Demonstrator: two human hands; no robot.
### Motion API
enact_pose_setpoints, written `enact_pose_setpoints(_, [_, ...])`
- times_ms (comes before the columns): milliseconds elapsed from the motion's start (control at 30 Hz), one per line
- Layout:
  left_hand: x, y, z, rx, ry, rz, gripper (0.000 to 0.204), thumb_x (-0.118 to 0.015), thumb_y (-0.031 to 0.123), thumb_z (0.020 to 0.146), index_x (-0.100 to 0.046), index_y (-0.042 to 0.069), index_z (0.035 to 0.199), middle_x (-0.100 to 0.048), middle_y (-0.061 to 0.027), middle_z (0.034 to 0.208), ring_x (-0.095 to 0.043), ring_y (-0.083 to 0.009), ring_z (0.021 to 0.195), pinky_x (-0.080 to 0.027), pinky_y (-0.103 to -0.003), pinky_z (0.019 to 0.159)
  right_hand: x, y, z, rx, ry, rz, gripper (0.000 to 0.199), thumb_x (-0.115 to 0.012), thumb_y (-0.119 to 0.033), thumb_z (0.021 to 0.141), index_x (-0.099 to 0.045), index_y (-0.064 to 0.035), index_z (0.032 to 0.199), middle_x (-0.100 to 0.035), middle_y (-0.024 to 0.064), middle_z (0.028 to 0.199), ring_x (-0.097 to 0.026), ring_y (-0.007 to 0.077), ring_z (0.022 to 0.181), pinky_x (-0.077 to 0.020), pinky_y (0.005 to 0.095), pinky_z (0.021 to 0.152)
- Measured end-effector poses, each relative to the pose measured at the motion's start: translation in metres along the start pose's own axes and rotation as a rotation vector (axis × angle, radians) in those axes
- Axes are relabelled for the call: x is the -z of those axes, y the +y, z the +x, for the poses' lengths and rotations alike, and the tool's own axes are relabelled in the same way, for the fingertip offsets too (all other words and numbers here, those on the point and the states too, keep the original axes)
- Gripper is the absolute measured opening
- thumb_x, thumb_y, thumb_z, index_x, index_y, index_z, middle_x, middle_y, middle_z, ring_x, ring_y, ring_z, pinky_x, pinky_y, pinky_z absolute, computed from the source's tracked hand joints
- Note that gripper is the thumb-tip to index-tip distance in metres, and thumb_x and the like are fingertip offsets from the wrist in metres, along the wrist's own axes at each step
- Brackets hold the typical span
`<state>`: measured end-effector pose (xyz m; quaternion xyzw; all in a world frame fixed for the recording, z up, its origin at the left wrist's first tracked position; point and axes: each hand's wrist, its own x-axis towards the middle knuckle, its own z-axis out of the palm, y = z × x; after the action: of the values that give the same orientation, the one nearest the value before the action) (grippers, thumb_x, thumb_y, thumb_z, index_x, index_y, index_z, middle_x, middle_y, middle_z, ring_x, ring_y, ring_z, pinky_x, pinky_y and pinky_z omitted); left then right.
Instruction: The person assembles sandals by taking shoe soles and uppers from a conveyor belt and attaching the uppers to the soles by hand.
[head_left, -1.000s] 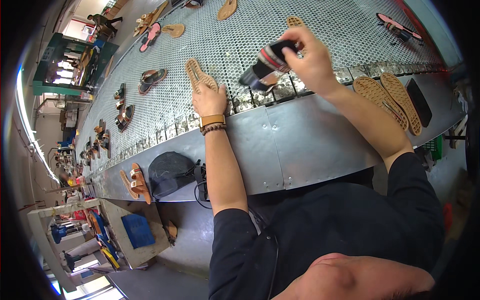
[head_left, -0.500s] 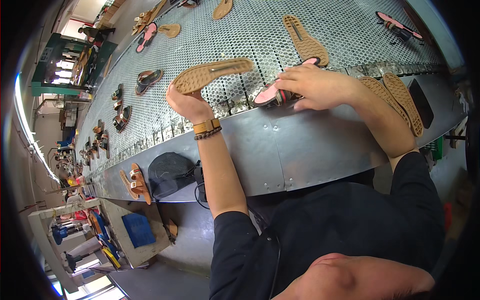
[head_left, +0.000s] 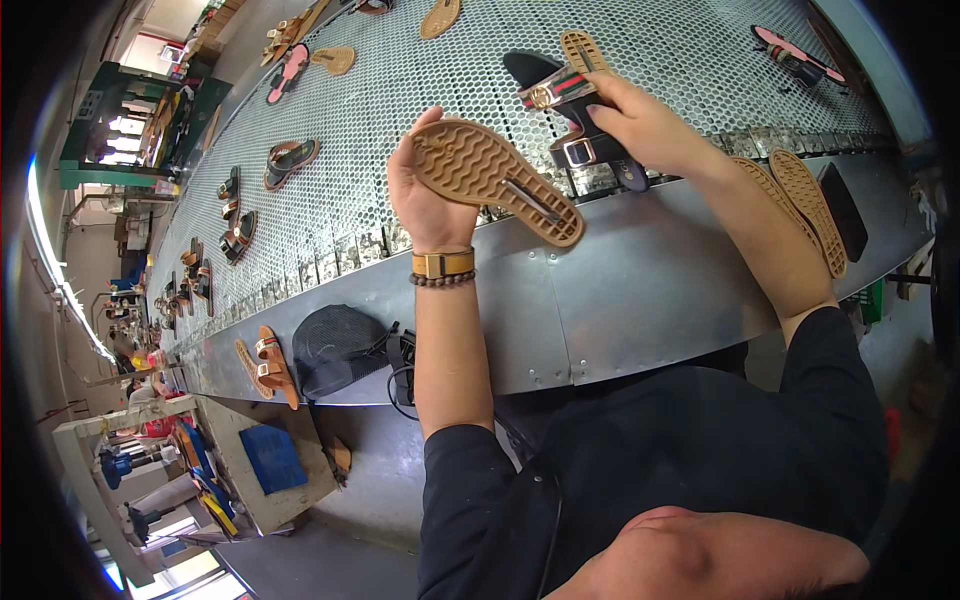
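Note:
My left hand (head_left: 420,205) grips a tan shoe sole (head_left: 485,170) near its wide end. Its wavy tread faces up, and the narrow end points toward the metal ledge. In my right hand (head_left: 650,130) is a black sandal upper (head_left: 590,150) with a metal buckle and a green-and-red striped strap, held above the belt's near edge. My thumb and fingers close around its straps. The two pieces are apart, side by side. Partly behind the right hand lies another tan sole (head_left: 582,48) on the mesh belt.
The mesh conveyor belt (head_left: 400,90) carries several sandals and soles. Two tan soles (head_left: 808,210) and a black flat piece (head_left: 843,212) rest at the right of the metal ledge (head_left: 640,290). A black mesh cover (head_left: 340,350) and brown sandals (head_left: 278,365) are at the left.
My right hand has lifted the sandal upper off the belt's edge and turned it from pink underside to straps. My left hand has moved right and turned the sole's tread upward.

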<state>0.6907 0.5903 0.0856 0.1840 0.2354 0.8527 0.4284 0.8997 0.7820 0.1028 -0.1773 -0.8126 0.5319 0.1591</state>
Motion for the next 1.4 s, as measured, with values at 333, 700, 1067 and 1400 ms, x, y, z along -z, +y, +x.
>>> enact_pose_setpoints(333, [-0.045, -0.044, -0.013, -0.105, 0.026, 0.033, 0.051, -0.026, 0.038, 0.113, -0.059, 0.000, 0.120, -0.069, -0.0218, 0.120, -0.067, -0.0370, 0.114, -0.056, -0.051, 0.100, -0.024, -0.007, -0.026, -0.077, -0.321, 0.869, 0.026, -0.055, -0.019, 0.111, -0.066, 0.0010, 0.124, -0.073, 0.0021, 0.103, -0.067, 0.0049, 0.086, -0.0555, 0.0226, 0.078])
enact_pose_setpoints(700, [-0.062, -0.057, -0.017, -0.230, -0.044, 0.237, 0.025, -0.043, 0.012, 0.106, -0.061, -0.004, 0.114, -0.071, -0.0245, 0.113, -0.070, -0.0352, 0.108, -0.061, -0.047, 0.093, -0.027, 0.011, -0.031, -0.201, -0.277, 0.829, 0.033, -0.060, -0.032, 0.109, -0.068, -0.0035, 0.096, -0.069, -0.0029, 0.080, -0.059, 0.0018, 0.065, -0.0481, 0.0208, 0.058])
enact_pose_setpoints(1067, [-0.076, -0.072, -0.018, -0.223, -0.061, 0.247, 0.034, -0.034, 0.021, 0.110, -0.058, -0.002, 0.114, -0.070, -0.0247, 0.113, -0.069, -0.0348, 0.109, -0.060, -0.048, 0.094, -0.010, -0.003, -0.043, -0.198, -0.246, 0.761, 0.037, -0.059, -0.036, 0.109, -0.069, -0.0034, 0.093, -0.067, -0.0039, 0.077, -0.058, 0.0013, 0.062, -0.0463, 0.0211, 0.055])
enact_pose_setpoints(1400, [-0.077, -0.089, -0.016, -0.036, -0.290, -0.079, 0.036, -0.040, 0.035, 0.105, -0.058, 0.005, 0.111, -0.063, -0.0187, 0.118, -0.058, -0.0368, 0.125, -0.046, -0.059, 0.111, 0.003, -0.010, -0.049, -0.176, -0.183, 0.585, 0.035, -0.059, -0.029, 0.110, -0.069, -0.0022, 0.091, -0.064, -0.0051, 0.074, -0.053, 0.0013, 0.060, -0.0426, 0.0221, 0.053])
